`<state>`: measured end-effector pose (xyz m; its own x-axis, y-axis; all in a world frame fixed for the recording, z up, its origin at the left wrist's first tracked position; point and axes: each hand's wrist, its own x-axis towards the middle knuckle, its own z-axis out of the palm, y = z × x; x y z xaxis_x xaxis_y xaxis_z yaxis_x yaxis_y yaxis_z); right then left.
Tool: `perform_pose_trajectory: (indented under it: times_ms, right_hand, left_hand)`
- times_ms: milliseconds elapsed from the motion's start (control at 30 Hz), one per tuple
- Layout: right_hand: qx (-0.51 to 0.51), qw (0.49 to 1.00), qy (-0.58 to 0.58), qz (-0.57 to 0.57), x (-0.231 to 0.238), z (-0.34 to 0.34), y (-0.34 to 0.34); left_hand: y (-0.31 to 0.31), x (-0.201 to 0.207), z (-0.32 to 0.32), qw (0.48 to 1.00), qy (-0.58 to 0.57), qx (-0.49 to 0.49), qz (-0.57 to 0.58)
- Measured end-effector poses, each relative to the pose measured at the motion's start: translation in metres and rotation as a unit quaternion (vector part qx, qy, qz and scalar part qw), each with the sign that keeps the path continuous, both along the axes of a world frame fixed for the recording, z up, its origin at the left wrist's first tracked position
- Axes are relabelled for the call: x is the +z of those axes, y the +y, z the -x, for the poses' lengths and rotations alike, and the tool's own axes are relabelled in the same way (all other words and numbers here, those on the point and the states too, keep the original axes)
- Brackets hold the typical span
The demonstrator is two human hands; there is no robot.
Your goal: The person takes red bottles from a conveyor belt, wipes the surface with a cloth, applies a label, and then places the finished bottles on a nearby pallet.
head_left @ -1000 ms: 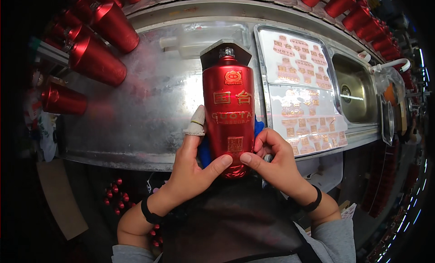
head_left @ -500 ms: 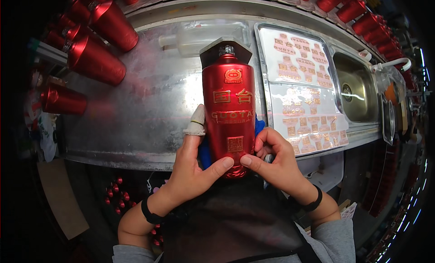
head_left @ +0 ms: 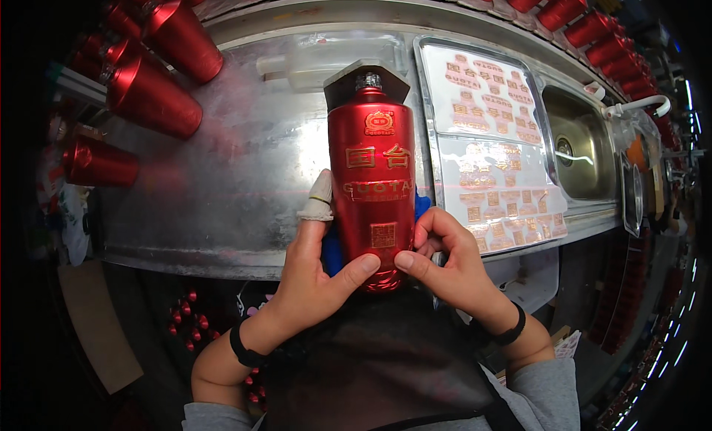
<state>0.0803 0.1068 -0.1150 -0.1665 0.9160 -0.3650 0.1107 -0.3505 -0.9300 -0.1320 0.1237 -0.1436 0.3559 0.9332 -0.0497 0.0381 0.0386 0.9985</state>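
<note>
Counter (head_left: pixel 245 171): brushed steel, filling the middle of the frame; its near edge runs from lower left to right, just above the wrists, and a bare stretch lies open left of centre.
Sticker sheets (head_left: pixel 493 145): pale sheets of gold-and-red labels, right of centre, lying flat between the bottle and the sink.
Sink (head_left: pixel 582 145): steel basin at the right, set into the counter, its drain showing.
Red bottles (head_left: pixel 152 97): several lying along the upper left and top right rim, well apart from the hands.
Red bottle (head_left: pixel 371 186): centre of the frame, neck pointing to the top, base between both thumbs, near the counter's near edge.
Left hand (head_left: pixel 315 271): grasping the bottle's lower left side, a white cot on the forefinger, thumb across the base.
Right hand (head_left: pixel 449 264): grasping the lower right side, thumb tip on the base, fingers curled at the edge.
</note>
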Motion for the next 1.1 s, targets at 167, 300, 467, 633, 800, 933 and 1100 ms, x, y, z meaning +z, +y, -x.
perform_pose_trajectory:
  times_ms: [167, 300, 467, 633, 800, 933, 1100]
  right_hand:
    - [0.008, 1.000, -0.008, -0.005, 0.0004, 0.0008, 0.0009]
    - [0.008, 1.000, -0.007, 0.001, 0.0019, 0.0002, 0.0012]
    - [0.015, 1.000, -0.008, 0.001, 0.0014, -0.0007, 0.0011]
    - [0.018, 1.000, -0.007, 0.000, 0.0014, -0.0018, 0.0024]
    - [0.007, 1.000, -0.011, -0.008, 0.0013, 0.0005, 0.0041]
    - [0.006, 1.000, -0.009, 0.004, -0.0010, 0.0018, 0.0027]
    - [0.001, 1.000, -0.003, 0.012, -0.0011, 0.0009, 0.0006]
  left_hand:
    - [0.0003, -0.0017, 0.0018, 1.000, 0.002, -0.007, -0.003]
    - [0.0001, -0.0009, 0.0016, 1.000, 0.011, -0.009, -0.009]
    - [0.0003, -0.0004, 0.0028, 1.000, 0.008, -0.015, -0.007]
    - [0.0016, 0.0019, 0.0036, 1.000, 0.002, -0.025, 0.000]
    - [0.0026, 0.0019, 0.0024, 0.999, -0.021, -0.020, 0.016]
    - [0.0015, 0.0013, 0.0000, 0.999, -0.032, -0.006, 0.017]
    - [0.0006, -0.0006, -0.0006, 1.000, -0.026, -0.006, 0.009]
